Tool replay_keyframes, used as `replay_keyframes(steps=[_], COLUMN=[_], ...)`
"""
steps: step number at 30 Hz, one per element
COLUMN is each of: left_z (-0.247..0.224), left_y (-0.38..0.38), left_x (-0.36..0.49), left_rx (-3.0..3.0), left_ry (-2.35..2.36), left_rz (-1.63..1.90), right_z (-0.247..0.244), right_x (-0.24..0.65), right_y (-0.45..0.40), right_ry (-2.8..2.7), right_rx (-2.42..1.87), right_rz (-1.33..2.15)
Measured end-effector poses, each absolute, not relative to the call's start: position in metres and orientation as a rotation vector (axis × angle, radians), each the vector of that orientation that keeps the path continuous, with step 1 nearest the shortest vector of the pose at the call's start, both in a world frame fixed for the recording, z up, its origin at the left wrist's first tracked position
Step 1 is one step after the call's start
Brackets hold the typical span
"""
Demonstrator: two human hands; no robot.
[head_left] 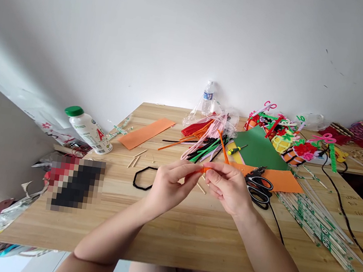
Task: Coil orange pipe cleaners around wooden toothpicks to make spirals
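Note:
Over the middle of the table, my left hand [170, 184] pinches an orange pipe cleaner [223, 147] between thumb and fingertips. My right hand [230, 188] grips the same pipe cleaner just beside it, its fingers curled in. One length of the orange stem sticks up behind the right hand; the part between my fingertips is mostly covered. Left of my left hand lies a black pipe cleaner loop [134, 179] bent into an angular ring. Black-handled scissors [258, 189] rest close to the right hand. Short wooden sticks [201, 188] lie beneath and beside the hands.
Bundled pipe cleaners [216, 129] lie ahead, near a water bottle [208, 97]. Green paper [259, 149], orange paper [148, 133] and a screwdriver [235, 150] are around them. Wrapped sticks [317, 225], a cable [342, 212] and colourful crafts [296, 152] occupy the right; a white bottle [89, 130] stands left.

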State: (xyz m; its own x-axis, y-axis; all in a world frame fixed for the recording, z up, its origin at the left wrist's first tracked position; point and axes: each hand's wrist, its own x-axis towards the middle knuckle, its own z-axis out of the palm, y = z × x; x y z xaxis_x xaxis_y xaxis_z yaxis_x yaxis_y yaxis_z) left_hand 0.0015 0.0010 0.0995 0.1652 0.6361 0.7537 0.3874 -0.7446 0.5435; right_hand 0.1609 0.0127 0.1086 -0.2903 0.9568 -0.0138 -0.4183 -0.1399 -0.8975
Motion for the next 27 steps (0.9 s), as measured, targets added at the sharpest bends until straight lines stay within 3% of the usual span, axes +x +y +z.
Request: replay_keyframes(steps=[18,27], left_z=[0.102,0.109], left_y=[0.009,0.017], left_x=[-0.009,-0.026], left_rx=[1.812,1.303], left_ry=[0.948,0.456], left_rz=[1.313,0.997], right_z=[0.102,0.104], right_x=[0.161,0.174], right_y=[0.022,0.035], right_ry=[-1.105,-1.035], right_rx=[-0.846,-0.847], right_rz=[1.589,1.669])
